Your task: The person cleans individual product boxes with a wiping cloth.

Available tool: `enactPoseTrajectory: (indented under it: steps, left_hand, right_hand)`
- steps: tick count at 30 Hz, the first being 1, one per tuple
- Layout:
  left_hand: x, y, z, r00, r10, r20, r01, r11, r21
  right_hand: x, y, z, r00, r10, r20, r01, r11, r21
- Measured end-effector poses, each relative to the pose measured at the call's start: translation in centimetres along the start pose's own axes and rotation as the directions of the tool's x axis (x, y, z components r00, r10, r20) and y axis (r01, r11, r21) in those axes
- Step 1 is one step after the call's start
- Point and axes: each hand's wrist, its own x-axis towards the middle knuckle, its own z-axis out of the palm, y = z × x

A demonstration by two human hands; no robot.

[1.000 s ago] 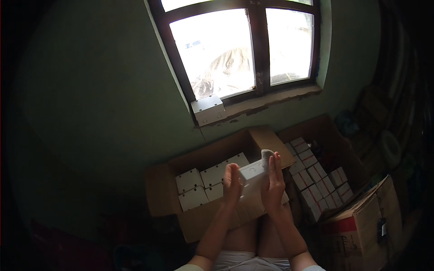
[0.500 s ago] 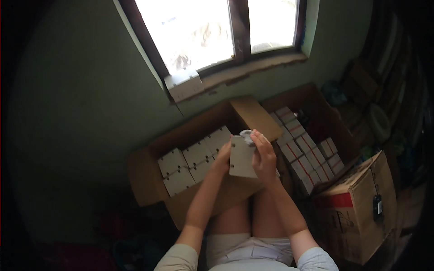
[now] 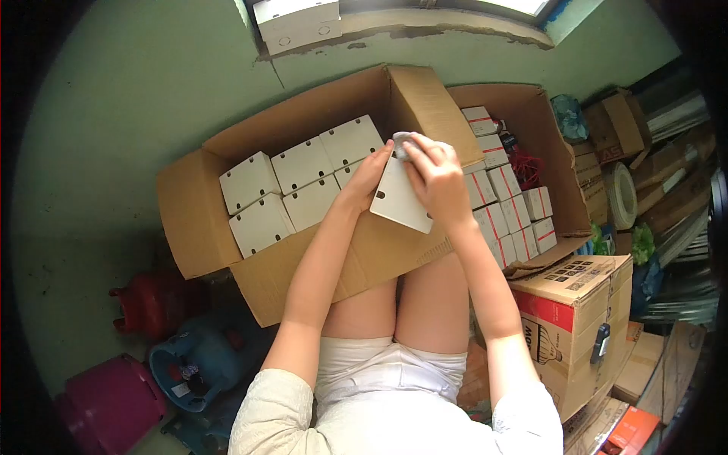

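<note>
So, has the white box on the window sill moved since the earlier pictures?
No. The white box still sits at the left end of the window sill; the camera view has shifted.

My clothing appears from above: I wear a short-sleeved top (image 3: 402, 428), pale and plain across its visible front. My left sleeve (image 3: 273, 406) is loose, creased and cream-toned; my right sleeve (image 3: 528, 426) looks brighter — nearly white. Both sleeves end above the elbow, leaving my forearms (image 3: 327, 262) bare. My shorts (image 3: 364, 368) are off-white, wrinkled at the front, their hems crossing my thighs (image 3: 432, 303) — bare beyond that line. My left hand (image 3: 366, 184) and right hand (image 3: 441, 186) are also bare.
</note>
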Motion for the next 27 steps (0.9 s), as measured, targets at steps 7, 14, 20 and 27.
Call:
enactPoseTrajectory:
  steps: [7,14,20,27]
  left_hand:
    - [0.2,0.6,-0.4,0.991,0.080,-0.109,-0.062,0.985,0.160]
    - [0.0,0.9,-1.2,0.985,0.108,-0.133,-0.084,0.982,0.172]
    - [-1.3,1.7,0.3,0.991,0.062,-0.117,-0.064,0.998,-0.014]
    - [-1.0,1.7,-0.2,0.967,0.111,-0.231,-0.128,0.990,-0.062]
  right_hand:
    - [-0.6,-2.7,0.4,0.977,-0.147,0.157,0.161,0.984,-0.078]
    - [-1.4,-3.9,1.9,0.948,-0.213,0.235,0.269,0.932,-0.243]
    - [-0.7,-2.6,1.0,0.958,-0.183,0.220,0.247,0.918,-0.312]
    - [-1.9,-4.3,-0.5,0.886,-0.259,0.384,0.298,0.953,-0.046]
